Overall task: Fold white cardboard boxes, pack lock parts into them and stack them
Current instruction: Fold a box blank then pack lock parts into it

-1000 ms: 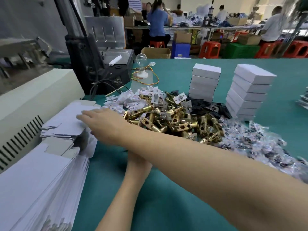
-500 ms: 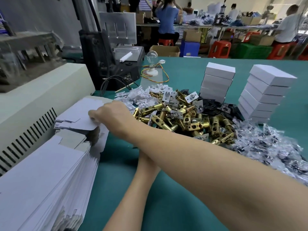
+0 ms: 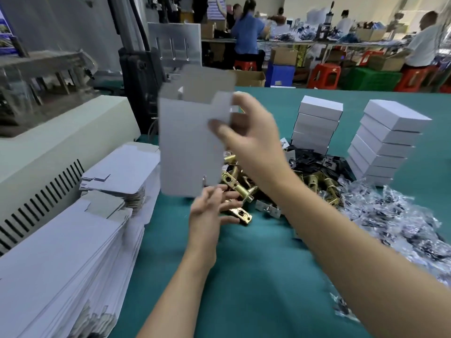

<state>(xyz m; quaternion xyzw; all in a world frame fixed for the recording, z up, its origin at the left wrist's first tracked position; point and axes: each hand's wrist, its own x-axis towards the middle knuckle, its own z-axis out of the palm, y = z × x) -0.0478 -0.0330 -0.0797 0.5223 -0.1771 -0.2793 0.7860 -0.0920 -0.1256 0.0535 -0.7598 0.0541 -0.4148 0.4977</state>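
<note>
Right hand, raised: thumb and curled fingers pinch the near upper edge of a flat, die-cut white cardboard blank, which is held upright, matte, with notched flaps at top. The hand is motion-blurred.

Left hand, below the right: its fingers are loosely curled at the blank's lower corner, over a brass latch. Whether it grips either cannot be told.

Beyond and beside the left hand is a heap of cylindrical, glossy brass latch bolts and flat black plates. Outboard of the right forearm are crinkled clear plastic bags. Beyond these stand two stacks of folded white boxes, rectangular and smooth. Outboard of the left hand lie stacked flat blanks against a cream machine housing with slotted vents. All rest on a teal table cover.
</note>
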